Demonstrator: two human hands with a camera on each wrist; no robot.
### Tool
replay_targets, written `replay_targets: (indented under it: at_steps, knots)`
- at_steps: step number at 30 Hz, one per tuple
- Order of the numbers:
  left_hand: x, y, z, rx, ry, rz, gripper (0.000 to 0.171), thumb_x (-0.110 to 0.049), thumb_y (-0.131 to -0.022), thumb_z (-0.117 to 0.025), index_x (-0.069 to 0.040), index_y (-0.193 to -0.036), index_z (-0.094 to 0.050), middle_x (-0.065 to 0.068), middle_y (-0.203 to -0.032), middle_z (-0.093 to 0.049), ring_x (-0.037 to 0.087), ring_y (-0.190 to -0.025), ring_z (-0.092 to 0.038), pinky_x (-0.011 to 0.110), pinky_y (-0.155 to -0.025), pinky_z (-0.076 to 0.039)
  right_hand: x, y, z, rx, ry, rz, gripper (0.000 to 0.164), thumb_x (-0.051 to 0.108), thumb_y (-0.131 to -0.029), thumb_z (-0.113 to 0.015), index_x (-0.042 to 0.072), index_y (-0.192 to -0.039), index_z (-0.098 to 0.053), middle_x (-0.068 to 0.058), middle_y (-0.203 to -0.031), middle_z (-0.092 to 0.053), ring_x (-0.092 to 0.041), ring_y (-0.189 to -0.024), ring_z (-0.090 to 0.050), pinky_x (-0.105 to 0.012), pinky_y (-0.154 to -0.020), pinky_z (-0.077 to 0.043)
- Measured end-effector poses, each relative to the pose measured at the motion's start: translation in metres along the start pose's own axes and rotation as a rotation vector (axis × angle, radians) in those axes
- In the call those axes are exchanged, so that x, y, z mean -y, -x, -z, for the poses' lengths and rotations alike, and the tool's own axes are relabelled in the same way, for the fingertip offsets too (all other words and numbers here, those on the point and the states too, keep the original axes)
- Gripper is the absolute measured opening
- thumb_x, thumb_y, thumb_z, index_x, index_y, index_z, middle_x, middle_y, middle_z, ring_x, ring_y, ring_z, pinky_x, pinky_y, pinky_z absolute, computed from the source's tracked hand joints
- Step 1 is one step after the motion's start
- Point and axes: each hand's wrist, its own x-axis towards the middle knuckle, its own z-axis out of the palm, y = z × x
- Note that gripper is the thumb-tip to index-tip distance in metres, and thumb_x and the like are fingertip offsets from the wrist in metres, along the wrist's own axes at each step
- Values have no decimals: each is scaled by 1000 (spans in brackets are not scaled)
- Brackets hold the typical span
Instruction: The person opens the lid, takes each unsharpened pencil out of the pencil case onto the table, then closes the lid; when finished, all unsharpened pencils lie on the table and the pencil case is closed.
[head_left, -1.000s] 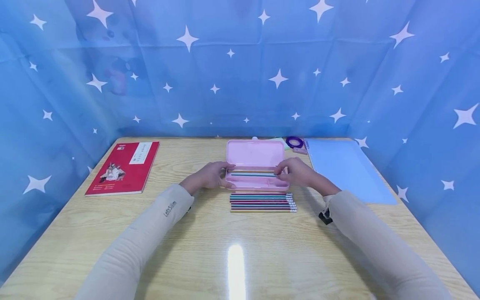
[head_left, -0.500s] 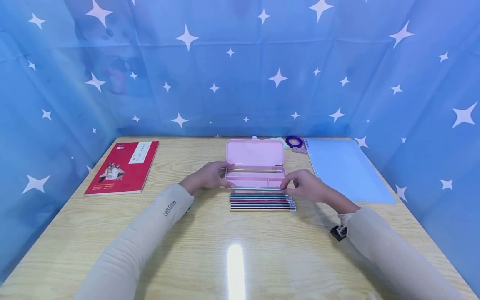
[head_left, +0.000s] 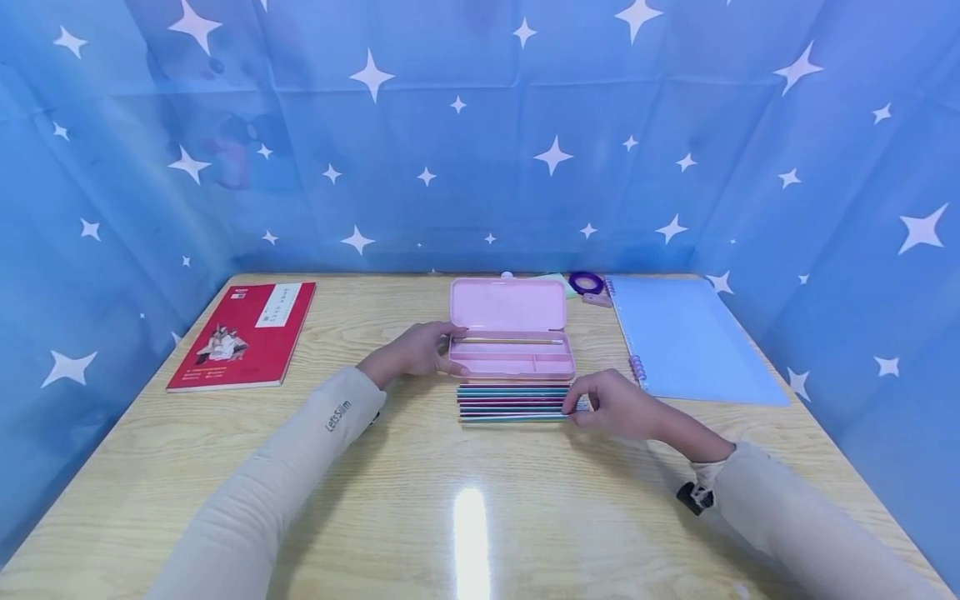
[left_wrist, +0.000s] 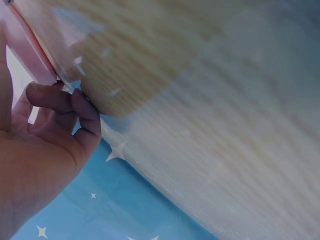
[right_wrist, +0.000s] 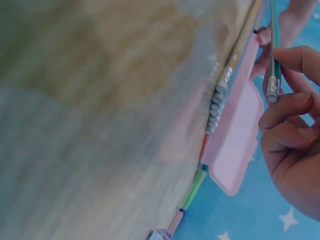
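Note:
A pink pencil case (head_left: 471, 368) stands with its lid raised, and one yellowish pencil (head_left: 510, 341) lies in its rear compartment. My left hand (head_left: 417, 350) grips the case's left end, thumb at the front corner and fingers farther back; in the left wrist view the case (left_wrist: 31, 47) is partly cut off. Between thumb and fingers my right hand (head_left: 618, 407) pinches a teal pencil (right_wrist: 275, 65) near its eraser end, held over the front of a row of pencils (head_left: 510, 398). The hand covers some of the row's eraser ends.
A red book (head_left: 243, 342) lies at the table's left. Toward the right back lie a blue spiral notebook (head_left: 690, 342), a purple tape roll (head_left: 586, 282), a small pink block (head_left: 597, 299) and something light green (head_left: 558, 283). A starry blue curtain (head_left: 480, 192) surrounds the table.
My right hand has moved out of the case toward me and slightly right, bringing the teal pencil to the row's near side. My left hand stays on the case.

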Motion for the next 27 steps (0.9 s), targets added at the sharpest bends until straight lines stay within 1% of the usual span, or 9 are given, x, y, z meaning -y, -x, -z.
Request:
replay_targets:
  at_steps: [1,2,5,9,14,16,20,27]
  knots:
    - [0,0,0,1,3,1,90,-49,-74,-82,-20,-150,-44,4,-154,-43,27,-147,-30,43,-120,-23,0,0,-1,1,-1,5,10,3,-87,-70,11,-91,-75,0,-85,-69,-2,-48,-36,-21,-47,-40]
    - [0,0,0,1,5,2,90,-48,-74,-83,-20,-150,-44,4,-154,-43,27,-146,-30,43,-120,-23,0,0,-3,0,1,13,10,3,-87,-71,11,-91,-75,1,-89,-70,-2,-49,-38,-21,-48,-41]
    - [1,-1,0,-2,2,-3,89,-49,-74,-83,-21,-150,-45,4,-154,-42,27,-146,-30,43,-120,-24,-2,0,-7,-12,22,29,11,2,-85,-72,11,-91,-75,3,-87,-70,-3,-51,-40,-21,-49,-42]
    - [1,-2,0,-4,0,-7,90,-50,-73,-83,-22,-149,-46,4,-154,-42,26,-146,-30,43,-120,-24,-3,0,-11,-19,69,20,12,2,-85,-72,12,-90,-75,5,-87,-70,-3,-56,-43,-21,-53,-46]
    - [1,-3,-1,0,4,3,90,-51,-71,-84,-24,-149,-46,3,-156,-40,26,-147,-28,43,-121,-22,-3,1,-13,-36,115,46,11,1,-84,-74,11,-88,-75,5,-84,-69,-4,-62,-50,-22,-58,-51]
    - [1,-3,-1,-2,-2,7,90,-51,-71,-84,-25,-149,-46,3,-156,-39,26,-147,-28,43,-121,-22,-3,0,-14,-42,133,56,12,0,-84,-74,12,-87,-74,5,-84,-69,-5,-68,-56,-23,-62,-53]
    - [0,-3,0,-1,-4,12,90,-51,-72,-84,-24,-149,-46,4,-156,-39,26,-147,-28,43,-121,-22,-2,-2,-16,-28,177,41,11,3,-84,-75,13,-88,-74,8,-86,-69,-8,-81,-63,-25,-71,-55]
    - [0,-1,1,0,8,12,90,-50,-72,-84,-22,-149,-46,5,-155,-41,27,-147,-30,43,-120,-24,0,-5,-17,-7,218,15,14,3,-83,-77,15,-87,-72,10,-84,-68,-9,-80,-63,-25,-69,-54]
